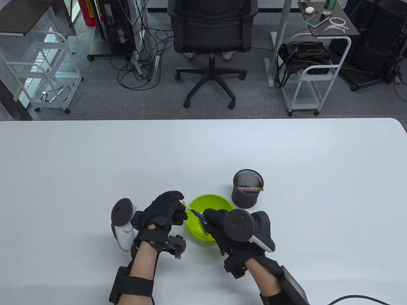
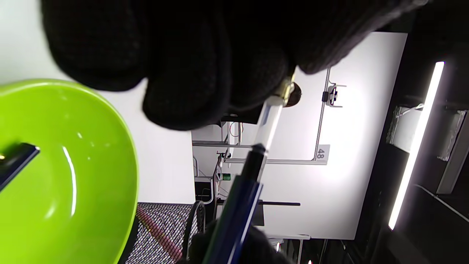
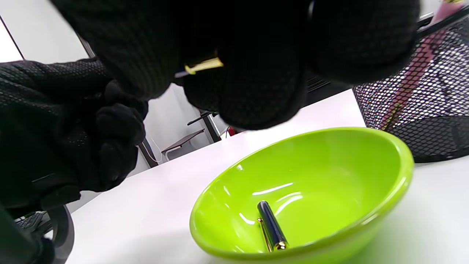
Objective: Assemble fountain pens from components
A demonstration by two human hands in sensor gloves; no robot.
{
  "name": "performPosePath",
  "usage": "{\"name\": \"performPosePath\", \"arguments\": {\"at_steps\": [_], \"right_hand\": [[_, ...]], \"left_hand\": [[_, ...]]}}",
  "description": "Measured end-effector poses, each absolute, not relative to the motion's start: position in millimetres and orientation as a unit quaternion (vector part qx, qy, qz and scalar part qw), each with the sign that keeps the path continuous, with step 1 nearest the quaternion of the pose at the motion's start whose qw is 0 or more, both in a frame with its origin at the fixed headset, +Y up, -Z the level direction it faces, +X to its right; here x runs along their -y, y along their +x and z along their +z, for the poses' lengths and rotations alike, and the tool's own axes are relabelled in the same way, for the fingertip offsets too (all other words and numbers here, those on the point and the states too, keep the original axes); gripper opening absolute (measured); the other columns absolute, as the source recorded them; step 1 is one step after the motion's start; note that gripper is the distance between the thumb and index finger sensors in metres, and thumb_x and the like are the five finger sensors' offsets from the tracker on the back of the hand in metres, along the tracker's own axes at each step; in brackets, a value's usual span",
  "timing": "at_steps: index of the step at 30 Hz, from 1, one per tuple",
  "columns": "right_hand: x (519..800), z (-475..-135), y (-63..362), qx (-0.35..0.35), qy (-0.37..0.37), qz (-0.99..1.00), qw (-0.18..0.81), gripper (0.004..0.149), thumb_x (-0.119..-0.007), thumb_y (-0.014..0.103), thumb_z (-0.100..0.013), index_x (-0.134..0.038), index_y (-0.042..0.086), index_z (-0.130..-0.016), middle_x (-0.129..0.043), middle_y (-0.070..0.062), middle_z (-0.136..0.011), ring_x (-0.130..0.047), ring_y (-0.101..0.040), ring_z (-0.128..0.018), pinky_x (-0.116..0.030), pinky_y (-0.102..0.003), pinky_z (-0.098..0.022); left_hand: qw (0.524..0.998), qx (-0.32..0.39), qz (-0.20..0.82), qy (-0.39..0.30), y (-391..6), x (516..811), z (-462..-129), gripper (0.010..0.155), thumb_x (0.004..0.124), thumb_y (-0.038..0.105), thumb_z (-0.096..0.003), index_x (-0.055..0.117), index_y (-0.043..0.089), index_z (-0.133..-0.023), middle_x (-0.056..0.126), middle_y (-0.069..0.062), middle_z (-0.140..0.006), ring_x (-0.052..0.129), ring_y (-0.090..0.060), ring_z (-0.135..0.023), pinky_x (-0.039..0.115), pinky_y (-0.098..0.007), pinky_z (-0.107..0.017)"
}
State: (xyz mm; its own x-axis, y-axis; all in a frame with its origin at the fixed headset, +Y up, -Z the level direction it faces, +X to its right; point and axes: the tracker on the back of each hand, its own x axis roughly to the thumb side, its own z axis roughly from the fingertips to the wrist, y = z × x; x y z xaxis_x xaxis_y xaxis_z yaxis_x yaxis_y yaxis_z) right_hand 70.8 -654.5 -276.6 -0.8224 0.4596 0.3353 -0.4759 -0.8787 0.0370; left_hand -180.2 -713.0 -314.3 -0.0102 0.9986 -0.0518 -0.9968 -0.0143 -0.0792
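Note:
Over the green bowl (image 1: 196, 232), both hands hold one pen between them. My left hand (image 1: 179, 204) pinches the gold-ringed nib end (image 2: 286, 89), from which a clear ink tube (image 2: 269, 123) sticks out. The tube's tip enters the dark blue barrel (image 1: 200, 217), gripped by my right hand (image 1: 209, 216). In the left wrist view the barrel (image 2: 236, 212) rises from the bottom edge. A dark blue cap with a gold clip (image 3: 271, 225) lies in the bowl (image 3: 329, 172). Between my right fingers a small gold piece (image 3: 203, 65) shows.
A black mesh pen cup (image 1: 247, 190) stands just behind the bowl on the right, with a pink pen (image 1: 249, 189) lying across its inside. The cup (image 3: 421, 106) is close to my right hand. An office chair and carts stand beyond the table's far edge.

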Motion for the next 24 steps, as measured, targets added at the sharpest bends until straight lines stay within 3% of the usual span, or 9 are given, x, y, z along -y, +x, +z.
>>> {"name": "performPosePath", "arguments": {"at_steps": [5,15,24], "right_hand": [[651,-277,75,0.035,0.164,0.95,0.265,0.05,-0.088,0.038,-0.041,-0.086,0.019,-0.087,-0.097,-0.007,-0.068,-0.102,-0.019,-0.027,-0.09,-0.041,-0.02],[644,-274,80,0.062,0.16,0.936,0.309,0.05,-0.089,0.037,-0.039,-0.086,0.018,-0.086,-0.096,-0.007,-0.07,-0.101,-0.017,-0.025,-0.09,-0.04,-0.018],[644,-280,98,0.022,0.135,0.878,0.458,0.05,-0.089,0.033,-0.041,-0.083,0.018,-0.088,-0.092,-0.01,-0.075,-0.099,-0.012,-0.023,-0.091,-0.035,-0.016]], "left_hand": [[0.717,0.024,0.694,-0.051,-173,712,-314,0.045,0.079,0.042,-0.0525,0.078,0.013,-0.087,0.094,-0.006,-0.072,0.101,-0.022,-0.05,0.085,-0.046,-0.039],[0.711,0.047,0.699,-0.061,-167,714,-314,0.043,0.077,0.05,-0.0537,0.084,0.016,-0.079,0.096,-0.004,-0.063,0.1,-0.022,-0.048,0.084,-0.047,-0.039],[0.68,0.086,0.724,-0.074,-163,713,-315,0.038,0.079,0.05,-0.0535,0.088,0.02,-0.074,0.097,-0.004,-0.059,0.1,-0.021,-0.046,0.084,-0.047,-0.039]]}}
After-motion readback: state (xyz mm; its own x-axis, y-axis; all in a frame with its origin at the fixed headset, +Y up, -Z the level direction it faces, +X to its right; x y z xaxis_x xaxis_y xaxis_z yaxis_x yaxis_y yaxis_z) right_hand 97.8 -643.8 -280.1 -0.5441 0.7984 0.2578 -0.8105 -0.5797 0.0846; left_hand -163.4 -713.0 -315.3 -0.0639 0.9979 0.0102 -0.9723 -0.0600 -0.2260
